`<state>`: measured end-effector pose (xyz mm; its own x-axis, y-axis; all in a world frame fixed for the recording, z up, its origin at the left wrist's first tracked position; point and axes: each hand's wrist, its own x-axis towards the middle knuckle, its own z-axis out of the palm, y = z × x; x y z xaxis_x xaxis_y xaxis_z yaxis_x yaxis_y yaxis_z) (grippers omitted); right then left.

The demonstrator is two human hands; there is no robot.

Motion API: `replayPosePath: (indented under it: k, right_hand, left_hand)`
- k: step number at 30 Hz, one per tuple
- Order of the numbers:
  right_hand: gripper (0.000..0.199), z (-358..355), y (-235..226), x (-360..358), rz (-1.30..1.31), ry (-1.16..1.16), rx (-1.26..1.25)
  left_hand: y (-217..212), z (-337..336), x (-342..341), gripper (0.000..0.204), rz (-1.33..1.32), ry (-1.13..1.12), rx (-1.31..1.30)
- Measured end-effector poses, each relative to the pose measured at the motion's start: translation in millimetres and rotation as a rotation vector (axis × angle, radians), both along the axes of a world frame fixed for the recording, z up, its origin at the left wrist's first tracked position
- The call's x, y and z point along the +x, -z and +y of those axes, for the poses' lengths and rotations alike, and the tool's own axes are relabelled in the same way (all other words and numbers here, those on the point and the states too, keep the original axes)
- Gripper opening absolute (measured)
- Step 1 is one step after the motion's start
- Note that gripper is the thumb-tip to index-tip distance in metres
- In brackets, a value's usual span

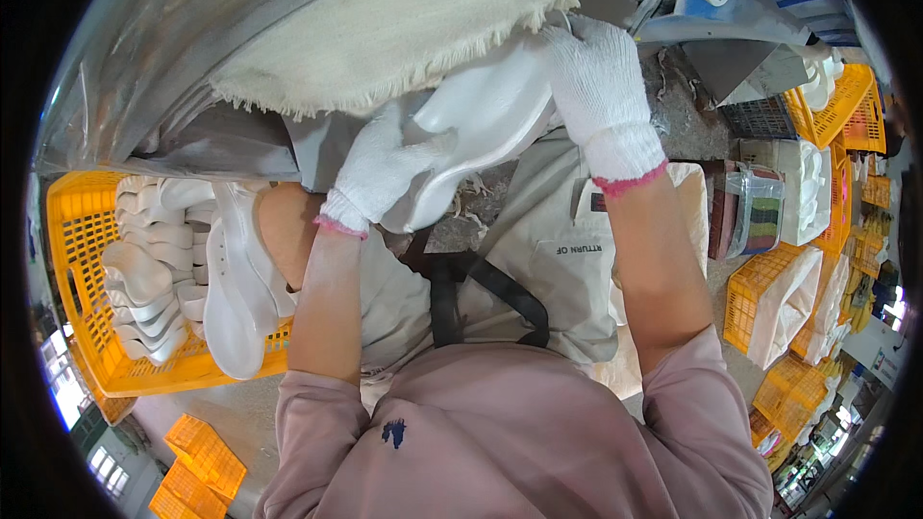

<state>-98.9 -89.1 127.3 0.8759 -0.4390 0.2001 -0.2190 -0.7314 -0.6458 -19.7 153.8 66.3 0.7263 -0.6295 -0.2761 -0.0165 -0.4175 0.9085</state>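
A glossy white shoe sole [495, 106] slants between my two gloved hands, under the frayed edge of a cream cloth buffing wheel [385, 29]. Its upper edge lies at or just behind the fringe; whether it touches cannot be made out. My left hand [383, 159] is closed on the lower left end, thumb laid over the sole. At the upper right end, my right hand [598, 77] grips it with fingers bent over, partly hidden by the wheel. Both gloves are white knit with pink cuffs.
A yellow crate [72, 231] full of white soles [231, 298] stands close at my left. Grey metal housing [125, 77] surrounds the wheel. To my right are a clear container [755, 207] and yellow crates [760, 293], some cloth-lined. More yellow crates [207, 452] sit lower left.
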Motion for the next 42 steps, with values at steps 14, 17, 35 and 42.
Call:
replayPosePath:
  k: [14, 17, 35, 42]
  right_hand:
    - [0.084, 61, -82, -117, -0.035, 0.356, 0.656]
    - [0.078, 64, -68, -135, -0.100, 0.420, 0.563]
    - [0.075, 30, -8, -57, -0.189, 0.359, 0.140]
    - [0.042, 20, -10, -15, -0.242, 0.297, 0.158]
  left_hand:
    - [-21, -137, -84, 0.030, 0.387, -0.315, -0.680]
    - [-33, -150, -78, 0.038, 0.768, -0.348, -0.846]
    - [99, -159, 37, 0.042, -0.151, -0.146, -0.313]
    - [96, -76, 49, 0.066, 0.037, -0.221, 0.180]
